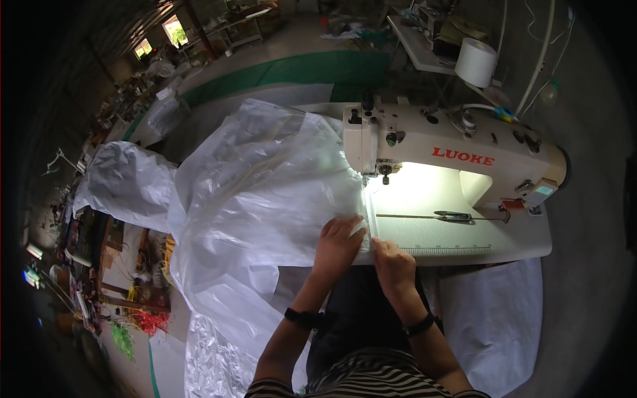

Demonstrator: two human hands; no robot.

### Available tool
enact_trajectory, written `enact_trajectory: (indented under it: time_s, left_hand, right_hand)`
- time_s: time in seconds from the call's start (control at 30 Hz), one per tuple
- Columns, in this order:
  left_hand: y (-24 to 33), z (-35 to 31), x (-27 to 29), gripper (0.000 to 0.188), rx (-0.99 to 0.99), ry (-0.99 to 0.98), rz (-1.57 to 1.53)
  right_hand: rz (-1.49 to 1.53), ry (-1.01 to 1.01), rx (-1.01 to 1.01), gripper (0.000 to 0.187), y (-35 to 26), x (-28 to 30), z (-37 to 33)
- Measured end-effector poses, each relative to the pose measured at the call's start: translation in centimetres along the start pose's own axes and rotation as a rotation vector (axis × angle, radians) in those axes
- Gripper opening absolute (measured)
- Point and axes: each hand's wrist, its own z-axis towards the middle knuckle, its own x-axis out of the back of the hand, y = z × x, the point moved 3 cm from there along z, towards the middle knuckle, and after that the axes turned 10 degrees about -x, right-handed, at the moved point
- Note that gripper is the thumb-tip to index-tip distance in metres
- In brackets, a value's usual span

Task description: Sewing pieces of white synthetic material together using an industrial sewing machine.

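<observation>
A large translucent white plastic sheet (259, 179) spreads over the left of the sewing table and hangs past its front edge. Its right-hand border runs up to the needle area of a white sewing machine (431, 149), whose lamp lights the bed. My left hand (337, 247) rests on the sheet beside this border, its fingers stretched out and pressing it down. Close by on the right, my right hand (395, 265) is closed, pinching the sheet's folded edge at the table's front. The fingertips of the right hand are partly hidden.
Thread snips (454, 217) lie on the table (524, 242) right of the needle, above a printed ruler scale (444, 251). A white thread cone (476, 62) stands behind the machine. More white sheeting (494, 318) hangs at the lower right. Cluttered benches fill the left.
</observation>
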Motion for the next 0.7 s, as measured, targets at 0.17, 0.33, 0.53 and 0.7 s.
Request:
enact_trajectory:
  time_s: [0.17, 0.33, 0.53, 0.7]
  left_hand:
    - [1.0, -2.7, 1.7, 0.043, 0.028, -0.184, -0.040]
    - [-1.7, -3.2, 2.1, 0.051, -0.016, -0.238, -0.091]
    - [-4.7, -2.3, 1.2, 0.050, 0.017, -0.232, -0.151]
    - [-7.6, -0.2, -0.4, 0.041, 0.017, -0.195, -0.090]
  right_hand:
    - [-0.012, -0.011, 0.022, 0.023, 0.0, -0.6, 0.0]
    - [0.007, -0.036, 0.035, 0.022, -1.1, -1.1, 0.3]
    - [-0.013, -0.076, 0.021, 0.032, -2.2, -1.8, 1.9]
    - [-0.112, -0.168, 0.027, 0.036, -2.3, -2.9, 5.0]
